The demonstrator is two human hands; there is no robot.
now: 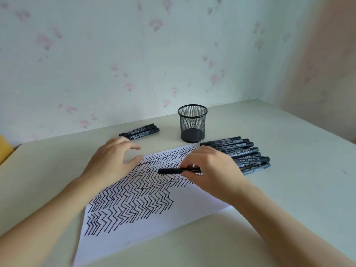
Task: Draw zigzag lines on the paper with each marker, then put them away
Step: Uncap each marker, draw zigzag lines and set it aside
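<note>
A white sheet of paper [194,201] lies on the table, much of it covered with black zigzag lines. My right hand [213,168] holds a black marker [173,171] level above the paper, its capped end pointing left. My left hand [113,160] hovers at the paper's upper left edge with fingers spread and nothing in it. A row of several black markers [244,153] lies to the right of the paper. Three more black markers [140,132] lie together behind my left hand. An empty black mesh pen holder [192,124] stands behind the paper.
The pale table [289,170] meets a flowered wall at the back and right. A yellow object [4,149] sits at the table's far left edge.
</note>
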